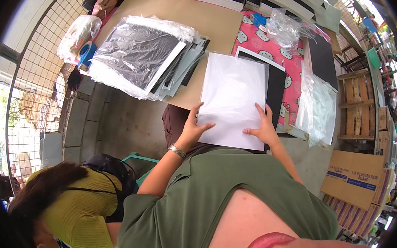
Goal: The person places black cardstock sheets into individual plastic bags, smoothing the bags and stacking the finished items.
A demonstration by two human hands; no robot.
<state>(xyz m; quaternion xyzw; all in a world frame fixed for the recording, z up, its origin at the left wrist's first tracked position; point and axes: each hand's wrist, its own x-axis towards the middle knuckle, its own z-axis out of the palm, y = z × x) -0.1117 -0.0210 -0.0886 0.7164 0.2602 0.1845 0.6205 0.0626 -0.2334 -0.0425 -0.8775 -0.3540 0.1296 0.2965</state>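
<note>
White glossy rectangular sheet [233, 101] overhangs the desk [209, 19] edge. Left hand [190, 130] and right hand [263, 128] press it with spread fingers. Black board [276, 88] beneath lies mostly hidden.

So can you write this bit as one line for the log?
left hand: flat on white sheet | right hand: pressing the sheet's lower right | under sheet: black board | left of it: bagged stack of boards

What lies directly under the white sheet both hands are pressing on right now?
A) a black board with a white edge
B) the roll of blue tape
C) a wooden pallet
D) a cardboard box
A: both the left hand and right hand rest on the white sheet, and a black board with a white edge shows from beneath its right side.
</note>
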